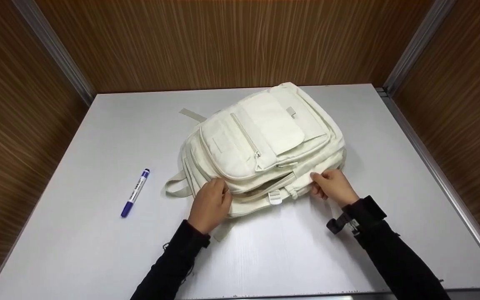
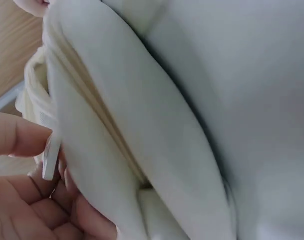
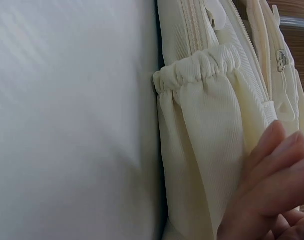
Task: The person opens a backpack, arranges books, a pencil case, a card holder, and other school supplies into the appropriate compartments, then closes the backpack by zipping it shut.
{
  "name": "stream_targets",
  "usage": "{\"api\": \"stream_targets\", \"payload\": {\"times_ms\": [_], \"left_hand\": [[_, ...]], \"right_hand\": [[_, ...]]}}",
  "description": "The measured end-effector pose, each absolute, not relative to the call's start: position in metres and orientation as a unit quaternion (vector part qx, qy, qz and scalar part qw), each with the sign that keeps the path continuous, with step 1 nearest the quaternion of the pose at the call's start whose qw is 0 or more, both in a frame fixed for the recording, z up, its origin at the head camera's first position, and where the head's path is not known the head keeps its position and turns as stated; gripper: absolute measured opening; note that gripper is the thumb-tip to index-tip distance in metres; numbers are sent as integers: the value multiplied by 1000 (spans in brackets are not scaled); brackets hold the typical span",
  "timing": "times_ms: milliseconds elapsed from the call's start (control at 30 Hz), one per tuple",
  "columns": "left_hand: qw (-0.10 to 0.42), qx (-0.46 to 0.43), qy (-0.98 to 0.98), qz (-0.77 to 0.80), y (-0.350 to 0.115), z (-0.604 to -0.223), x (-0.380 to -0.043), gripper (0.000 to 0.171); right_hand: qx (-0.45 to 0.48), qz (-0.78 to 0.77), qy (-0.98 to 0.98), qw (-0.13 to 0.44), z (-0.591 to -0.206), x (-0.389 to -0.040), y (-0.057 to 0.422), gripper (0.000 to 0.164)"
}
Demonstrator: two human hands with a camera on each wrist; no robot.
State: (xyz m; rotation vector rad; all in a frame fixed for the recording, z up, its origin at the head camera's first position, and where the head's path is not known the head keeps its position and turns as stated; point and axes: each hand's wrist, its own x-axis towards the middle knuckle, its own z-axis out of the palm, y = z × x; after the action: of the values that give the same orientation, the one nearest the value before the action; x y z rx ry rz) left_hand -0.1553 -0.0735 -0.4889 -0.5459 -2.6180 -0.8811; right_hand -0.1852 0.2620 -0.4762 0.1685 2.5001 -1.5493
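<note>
A cream backpack (image 1: 265, 125) lies front side up on the white table. Along its near side a zippered opening (image 1: 267, 186) gapes partly. My left hand (image 1: 211, 204) is at the left end of this opening; in the left wrist view its thumb and fingers pinch a pale zipper pull (image 2: 51, 157). At the lower right side of the bag, my right hand (image 1: 333, 186) grips the fabric with thumb on top. In the right wrist view, its fingers (image 3: 269, 170) lie against the gathered side pocket (image 3: 204, 130). A white buckle (image 1: 275, 197) sits between the hands.
A white marker with blue ends (image 1: 135, 193) lies on the table (image 1: 77, 233) left of the bag. The backpack's top loop (image 1: 176, 187) and a loose strap (image 1: 192, 114) stick out leftward. Wood-grain panels (image 1: 231, 46) stand around the back and sides.
</note>
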Motion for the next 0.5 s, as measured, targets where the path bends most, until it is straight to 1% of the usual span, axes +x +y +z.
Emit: {"api": "stream_targets", "payload": {"times_ms": [100,333,500], "left_hand": [[176,-176,-923,-294,-70,-489,-148,16],[197,-148,-929,-275,-54,-491,-137,14],[218,-150,-923,-278,-40,-491,-131,14]], "right_hand": [[50,-528,841,103,-475,-183,259,32],[45,-529,840,111,-474,-183,259,35],[38,-531,839,115,-473,-185,261,35]]}}
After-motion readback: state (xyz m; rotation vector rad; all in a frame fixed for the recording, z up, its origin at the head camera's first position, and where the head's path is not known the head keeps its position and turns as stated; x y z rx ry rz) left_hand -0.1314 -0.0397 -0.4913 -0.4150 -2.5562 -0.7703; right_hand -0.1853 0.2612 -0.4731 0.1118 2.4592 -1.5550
